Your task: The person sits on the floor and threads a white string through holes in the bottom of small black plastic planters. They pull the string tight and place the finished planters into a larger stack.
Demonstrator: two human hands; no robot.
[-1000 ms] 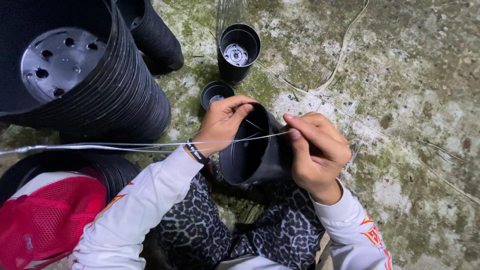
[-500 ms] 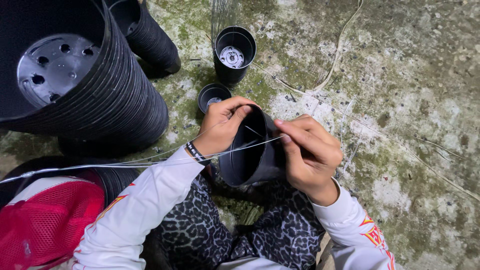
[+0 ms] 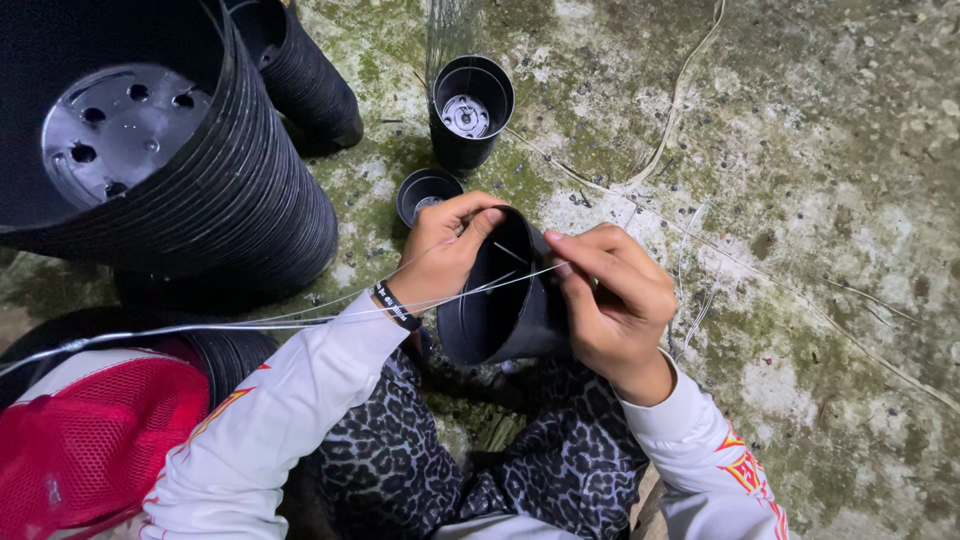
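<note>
A small black plastic pot [image 3: 500,310] rests tilted on my lap, its mouth facing left and up. My left hand [image 3: 448,250] grips the pot's upper rim, fingers curled over the edge. My right hand [image 3: 615,300] presses against the pot's right side and pinches a thin silvery wire [image 3: 300,320] at the rim. The wire runs across the pot's mouth and away to the left over my sleeve. A black band sits on my left wrist.
A large stack of nested black pots [image 3: 170,170] lies on its side at upper left, a narrower stack [image 3: 300,70] behind it. Two small pots [image 3: 470,105] [image 3: 425,192] stand on mossy concrete [image 3: 800,200]. Loose wires lie at right. A red mesh cap [image 3: 90,440] sits lower left.
My right hand's fingers have shifted slightly along the pot's rim with the wire, and the view has moved a little. The pot stays on my lap.
</note>
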